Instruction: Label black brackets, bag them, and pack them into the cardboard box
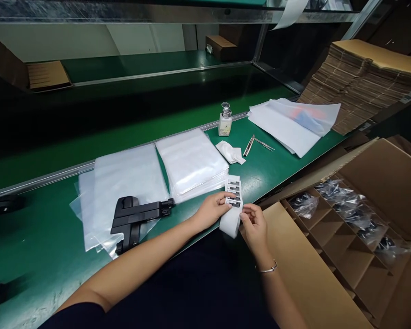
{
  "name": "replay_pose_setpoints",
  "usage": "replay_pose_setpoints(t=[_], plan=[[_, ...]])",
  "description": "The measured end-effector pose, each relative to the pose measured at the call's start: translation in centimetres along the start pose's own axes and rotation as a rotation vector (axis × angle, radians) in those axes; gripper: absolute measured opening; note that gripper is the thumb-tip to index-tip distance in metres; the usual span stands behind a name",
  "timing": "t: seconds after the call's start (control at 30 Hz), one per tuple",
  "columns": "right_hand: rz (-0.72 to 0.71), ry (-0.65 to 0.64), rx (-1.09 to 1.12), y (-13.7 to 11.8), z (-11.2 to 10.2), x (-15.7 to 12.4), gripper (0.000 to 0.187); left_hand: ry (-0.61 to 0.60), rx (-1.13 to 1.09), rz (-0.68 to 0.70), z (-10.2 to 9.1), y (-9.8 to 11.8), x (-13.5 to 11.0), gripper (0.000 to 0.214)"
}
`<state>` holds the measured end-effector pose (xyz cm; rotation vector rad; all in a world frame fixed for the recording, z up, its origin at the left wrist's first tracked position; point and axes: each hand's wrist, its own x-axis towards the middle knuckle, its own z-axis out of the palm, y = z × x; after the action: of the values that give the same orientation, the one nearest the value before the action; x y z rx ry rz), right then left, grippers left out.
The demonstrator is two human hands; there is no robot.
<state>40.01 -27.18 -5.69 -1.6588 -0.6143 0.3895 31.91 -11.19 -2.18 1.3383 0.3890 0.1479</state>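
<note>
A strip of printed labels (233,188) on white backing hangs over the table's front edge, its lower end curling down. My left hand (215,209) grips the strip from its left side, thumb and fingers closed on it. At the strip's right edge, my right hand (255,225) pinches with thumb and forefinger; whether a single label is between them is too small to tell. Left of my hands a black plastic device with a knob (140,215) lies on a stack of clear plastic bags (128,169). A second bag stack (192,160) lies just behind the left hand.
Behind the strip are crumpled tissue (230,151), tweezers (263,144) and a pump bottle (225,121). White sheets (291,123) lie further right. A divided carton (342,237) with several bagged items stands at right, below stacked cardboard (363,77). A metal shelf edge (178,16) crosses overhead.
</note>
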Motion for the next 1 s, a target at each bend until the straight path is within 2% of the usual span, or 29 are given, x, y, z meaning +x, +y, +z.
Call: replay_pose_setpoints(t=[0.1, 0.23, 0.3, 0.33, 0.37, 0.43, 0.53, 0.6, 0.7, 0.77, 0.87, 0.93, 1.0], plan=[[-0.226, 0.074, -0.302, -0.9, 0.0, 0.7, 0.019, 0.045, 0.170, 0.035, 0.2, 0.7, -0.4, 0.024], [-0.579, 0.169, -0.636, -1.5, 0.3, 1.0, 0.014, 0.064, 0.326, 0.024, 0.0, 1.5, -0.7, 0.019], [-0.709, 0.234, -0.683, -1.6, 0.1, 0.8, 0.016, 0.046, 0.334, 0.024, -0.2, 1.6, -0.9, 0.022], [-0.713, 0.266, -0.639, -1.7, 0.0, 0.7, 0.016, 0.028, 0.338, 0.048, -0.4, 1.7, -1.1, 0.026], [-0.665, 0.287, -0.545, -1.8, -0.1, 0.7, 0.016, 0.012, 0.359, 0.091, -0.7, 1.8, -1.3, 0.031], [-0.443, 0.255, -0.240, -2.4, -0.1, 0.9, 0.023, -0.013, 0.466, 0.219, -1.1, 1.9, -1.7, 0.038], [-0.092, 0.043, 0.186, -3.6, 0.9, 2.0, 0.045, -0.042, 0.682, 0.366, -1.7, 2.0, -2.1, 0.031], [-0.022, -0.003, 0.276, -4.1, 2.1, 3.4, 0.054, -0.029, 0.752, 0.370, -1.9, 2.2, -2.3, 0.036], [-0.060, 0.056, 0.195, -3.8, 3.5, 6.9, 0.053, 0.055, 0.787, 0.303, -2.8, 3.2, -3.2, 0.055], [-0.087, 0.084, 0.058, -3.1, 3.7, 10.2, 0.054, 0.122, 0.813, 0.256, -4.5, 4.0, -4.8, 0.056], [-0.129, 0.076, -0.221, -2.4, 2.9, 14.9, 0.055, 0.286, 0.924, 0.186, -9.5, 4.4, -8.7, 0.046], [-0.171, 0.059, -0.330, -2.7, 2.3, 16.4, 0.052, 0.473, 1.001, 0.139, -13.8, 3.7, -11.7, 0.047], [-0.250, 0.114, -0.382, -3.5, 2.4, 16.2, 0.046, 0.594, 1.057, 0.081, -17.6, 2.5, -14.3, 0.048]])
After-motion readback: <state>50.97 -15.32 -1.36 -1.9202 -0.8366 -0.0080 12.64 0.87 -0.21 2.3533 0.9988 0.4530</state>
